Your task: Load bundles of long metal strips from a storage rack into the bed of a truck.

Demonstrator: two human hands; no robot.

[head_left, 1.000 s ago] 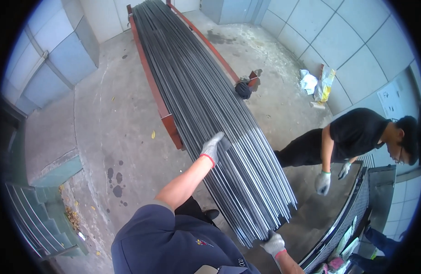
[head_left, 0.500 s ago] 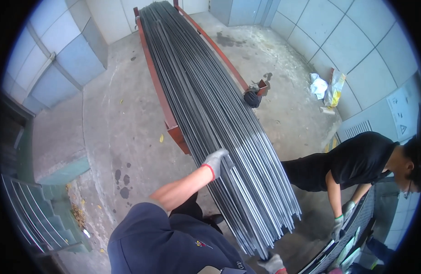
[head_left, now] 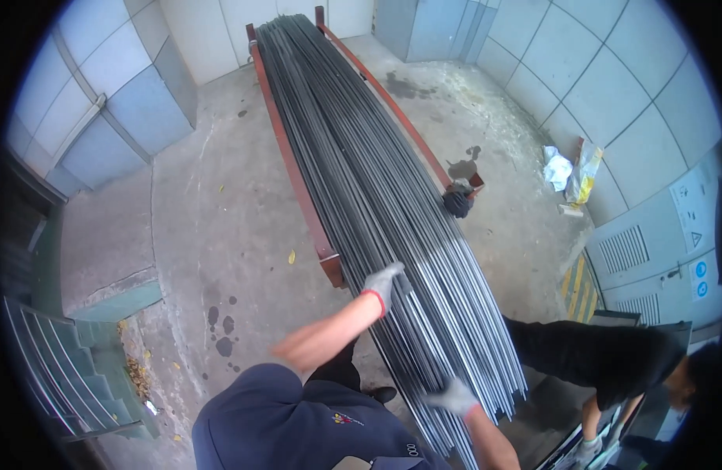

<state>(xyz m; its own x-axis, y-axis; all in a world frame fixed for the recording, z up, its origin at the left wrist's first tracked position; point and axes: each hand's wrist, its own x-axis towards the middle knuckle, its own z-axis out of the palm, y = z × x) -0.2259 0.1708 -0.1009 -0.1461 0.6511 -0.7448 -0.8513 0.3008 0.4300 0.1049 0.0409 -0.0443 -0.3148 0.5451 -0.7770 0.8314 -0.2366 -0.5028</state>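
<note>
A long bundle of thin grey metal rods [head_left: 353,164] rests on a red metal rack [head_left: 294,164], its uneven near ends hanging out toward me. My left hand [head_left: 384,283], in a pale glove with a red cuff, is closed over rods at the bundle's left side; its fingertips are partly hidden. Above the near ends, my right hand [head_left: 455,398], gloved the same way, has its fingers stretched out to the left over the rods. Whether it presses on them I cannot tell.
A co-worker in black [head_left: 611,352] bends over long dark pieces at the lower right, gloved hands low. A dark bundled cloth [head_left: 458,202] hangs at the rack's right post. White and yellow bags [head_left: 582,176] lie by the right wall. A railing [head_left: 59,368] stands lower left.
My right hand has come up from below the rod ends to lie over the rods. My left hand stays at the bundle's left side. The co-worker has bent lower.
</note>
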